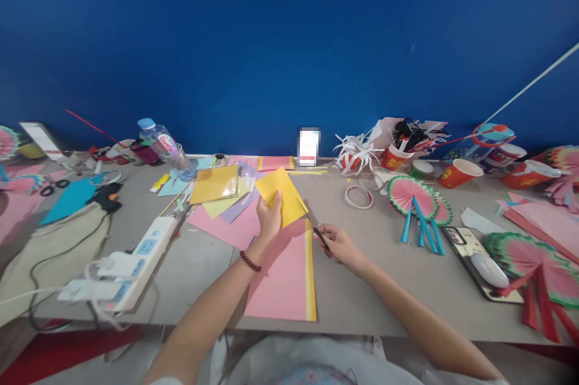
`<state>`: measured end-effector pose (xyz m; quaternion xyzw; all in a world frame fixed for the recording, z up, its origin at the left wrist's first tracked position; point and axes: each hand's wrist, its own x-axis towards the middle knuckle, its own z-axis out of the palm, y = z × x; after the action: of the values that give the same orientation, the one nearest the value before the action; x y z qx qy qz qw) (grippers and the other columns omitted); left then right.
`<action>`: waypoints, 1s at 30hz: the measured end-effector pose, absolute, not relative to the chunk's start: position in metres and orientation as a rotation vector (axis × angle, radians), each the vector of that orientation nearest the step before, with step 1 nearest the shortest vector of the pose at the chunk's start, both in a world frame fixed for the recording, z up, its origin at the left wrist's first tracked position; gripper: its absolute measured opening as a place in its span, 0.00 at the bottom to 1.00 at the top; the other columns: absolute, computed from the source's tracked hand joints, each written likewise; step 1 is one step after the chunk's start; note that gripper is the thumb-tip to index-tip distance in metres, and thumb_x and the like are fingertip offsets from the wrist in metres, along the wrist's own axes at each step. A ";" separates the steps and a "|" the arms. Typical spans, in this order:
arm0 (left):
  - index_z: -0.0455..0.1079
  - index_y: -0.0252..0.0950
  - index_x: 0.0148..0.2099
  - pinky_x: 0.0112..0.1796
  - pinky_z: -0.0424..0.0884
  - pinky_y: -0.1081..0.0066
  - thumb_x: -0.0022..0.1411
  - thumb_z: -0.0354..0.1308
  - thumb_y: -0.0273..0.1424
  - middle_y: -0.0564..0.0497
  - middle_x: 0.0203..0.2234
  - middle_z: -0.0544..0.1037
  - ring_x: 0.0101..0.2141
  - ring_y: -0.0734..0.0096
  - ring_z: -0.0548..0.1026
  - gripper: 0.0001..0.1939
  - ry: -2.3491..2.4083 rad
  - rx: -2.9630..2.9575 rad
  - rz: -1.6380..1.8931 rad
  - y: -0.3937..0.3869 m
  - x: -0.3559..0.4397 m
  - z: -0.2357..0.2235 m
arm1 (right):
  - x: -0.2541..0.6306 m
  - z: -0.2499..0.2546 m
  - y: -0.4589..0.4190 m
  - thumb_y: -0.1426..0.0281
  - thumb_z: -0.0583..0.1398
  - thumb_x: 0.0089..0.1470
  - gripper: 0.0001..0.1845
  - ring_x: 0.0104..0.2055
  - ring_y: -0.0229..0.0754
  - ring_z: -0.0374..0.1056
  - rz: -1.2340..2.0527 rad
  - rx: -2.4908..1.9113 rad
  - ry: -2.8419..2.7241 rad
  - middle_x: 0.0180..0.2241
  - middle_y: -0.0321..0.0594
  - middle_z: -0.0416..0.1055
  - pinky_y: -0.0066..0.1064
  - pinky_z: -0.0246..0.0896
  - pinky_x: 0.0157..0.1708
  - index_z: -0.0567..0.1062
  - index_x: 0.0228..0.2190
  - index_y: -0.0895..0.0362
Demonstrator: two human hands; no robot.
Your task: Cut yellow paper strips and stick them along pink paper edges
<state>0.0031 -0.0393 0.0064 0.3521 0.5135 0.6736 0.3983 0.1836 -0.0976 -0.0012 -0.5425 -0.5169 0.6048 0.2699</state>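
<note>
My left hand (270, 214) grips a sheet of yellow paper (284, 192), thumb on top, holding it tilted above the table. In my right hand (337, 243) is a pair of scissors (321, 237) with dark handles. The blades point up and left to the lower right edge of the yellow paper; whether they are cutting into it I cannot tell. Under both hands lies a long pink sheet (280, 282) with yellow and orange strips (310, 276) along its right side. A stack of yellow paper in a clear sleeve (215, 184) rests just left of my left hand.
A white power strip (147, 252) with plugs and a water bottle (165, 146) stand on the left. Rolls of tape (359, 197), pink paper fans (412, 198), red paper cups (460, 174) and a mouse (489, 270) on a phone lie right. A lit phone (309, 146) leans on the blue wall.
</note>
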 end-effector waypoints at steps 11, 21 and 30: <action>0.70 0.34 0.42 0.30 0.72 0.72 0.54 0.62 0.42 0.47 0.33 0.77 0.29 0.72 0.75 0.19 1.269 0.884 1.710 -0.039 0.003 0.004 | 0.182 0.001 -0.099 0.51 0.60 0.46 0.20 0.12 0.26 0.46 1.604 -1.475 -1.398 0.15 0.25 0.58 0.19 0.36 0.09 0.63 0.27 0.54; 0.70 0.34 0.43 0.31 0.73 0.70 0.55 0.62 0.43 0.45 0.35 0.78 0.30 0.70 0.77 0.20 1.213 0.856 1.676 -0.039 0.004 -0.001 | 0.179 0.010 -0.102 0.49 0.61 0.44 0.22 0.10 0.25 0.44 1.665 -1.484 -1.348 0.15 0.23 0.59 0.19 0.35 0.08 0.62 0.27 0.54; 0.69 0.35 0.44 0.34 0.75 0.67 0.55 0.63 0.42 0.45 0.37 0.78 0.34 0.67 0.78 0.19 1.192 0.856 1.650 -0.044 0.009 0.007 | 0.180 0.008 -0.102 0.48 0.61 0.44 0.23 0.09 0.25 0.44 1.747 -1.430 -1.285 0.16 0.23 0.61 0.19 0.35 0.08 0.62 0.27 0.54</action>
<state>0.0095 -0.0444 0.0071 0.3463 0.4821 0.6672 0.4500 0.1802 -0.1022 0.0083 -0.5304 -0.4764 0.6477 0.2688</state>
